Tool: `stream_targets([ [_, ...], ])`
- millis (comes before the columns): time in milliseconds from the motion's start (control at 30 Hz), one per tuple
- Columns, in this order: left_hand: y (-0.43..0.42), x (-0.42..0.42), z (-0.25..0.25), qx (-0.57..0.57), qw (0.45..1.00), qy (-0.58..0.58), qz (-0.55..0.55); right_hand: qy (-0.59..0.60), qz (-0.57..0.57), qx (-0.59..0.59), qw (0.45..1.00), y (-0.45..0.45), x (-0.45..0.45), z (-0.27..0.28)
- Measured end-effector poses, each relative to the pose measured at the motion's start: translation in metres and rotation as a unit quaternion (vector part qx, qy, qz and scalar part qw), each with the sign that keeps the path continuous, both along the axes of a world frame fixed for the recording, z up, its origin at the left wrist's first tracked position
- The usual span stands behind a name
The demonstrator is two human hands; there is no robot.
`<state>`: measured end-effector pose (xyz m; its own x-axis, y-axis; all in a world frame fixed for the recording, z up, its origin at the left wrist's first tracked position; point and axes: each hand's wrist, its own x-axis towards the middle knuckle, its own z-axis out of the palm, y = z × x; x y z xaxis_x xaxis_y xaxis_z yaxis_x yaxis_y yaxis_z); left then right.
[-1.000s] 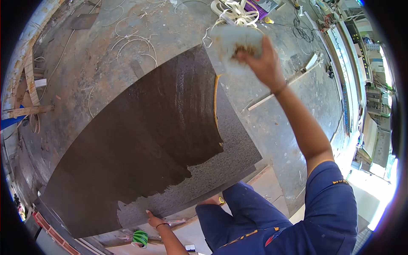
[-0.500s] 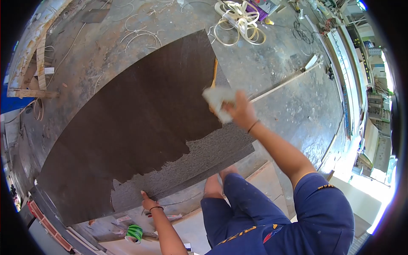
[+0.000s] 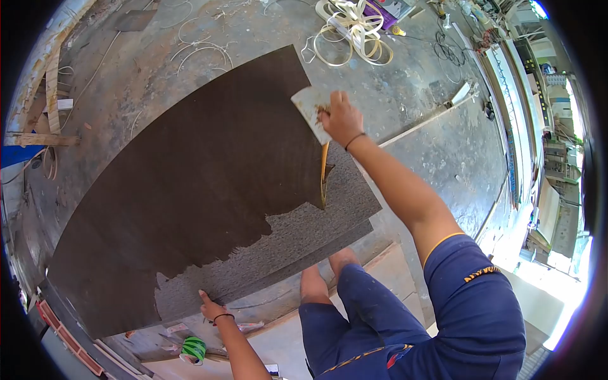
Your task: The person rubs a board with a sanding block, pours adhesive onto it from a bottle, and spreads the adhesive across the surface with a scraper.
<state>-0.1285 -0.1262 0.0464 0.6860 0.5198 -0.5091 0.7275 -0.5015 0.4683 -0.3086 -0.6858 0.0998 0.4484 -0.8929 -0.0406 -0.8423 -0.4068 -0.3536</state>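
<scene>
A large curved board (image 3: 190, 171) has a dark brown coating over most of its top. Speckled grey surface shows along its near and right edges. My right hand (image 3: 344, 119) grips a pale, stained flat spreader (image 3: 308, 109) at the board's upper right edge. Below the spreader runs a thin line of yellow-brown glue (image 3: 324, 168) along the edge of the coating. At the near edge, my left hand (image 3: 214, 308) rests on the board's rim with the index finger stretched out and nothing visible in it.
A green striped roll (image 3: 193, 349) lies below the near edge. Coiled white strips (image 3: 354, 31) are on the floor at the top. A long thin strip (image 3: 427, 120) lies to the right, and a wooden frame (image 3: 44, 139) stands at the left.
Since the earlier frames, my right hand has swung the spreader down from beyond the board to its right edge, then slightly up. The yellow-brown glue line now shows lower along the edge.
</scene>
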Motion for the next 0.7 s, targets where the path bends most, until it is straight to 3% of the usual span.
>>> stream_targets([
  [300, -0.009, 0.001, 0.006, 0.03, 0.999, 0.007, 0.025, 0.048, -0.075, -0.08, 0.993, -0.09, -0.036, 0.002],
  [400, -0.003, -0.001, 0.001, -0.002, 1.0, -0.011, 0.019, -0.04, -0.128, -0.135, 0.982, -0.069, -0.059, 0.046],
  [467, 0.012, 0.0, -0.021, 0.029, 0.999, -0.033, 0.015, -0.209, -0.065, -0.104, 0.97, -0.033, -0.072, 0.071],
  [533, 0.02, -0.011, -0.025, 0.062, 0.996, -0.056, 0.014, -0.24, -0.043, -0.016, 0.97, 0.024, -0.067, 0.089],
  [600, -0.001, -0.021, -0.015, -0.016, 0.999, -0.041, 0.03, -0.308, -0.071, 0.141, 0.938, 0.081, -0.061, 0.07],
  [700, -0.055, -0.054, 0.018, -0.056, 0.994, -0.044, 0.077, -0.143, 0.0, 0.119, 0.982, 0.127, -0.068, 0.022],
])
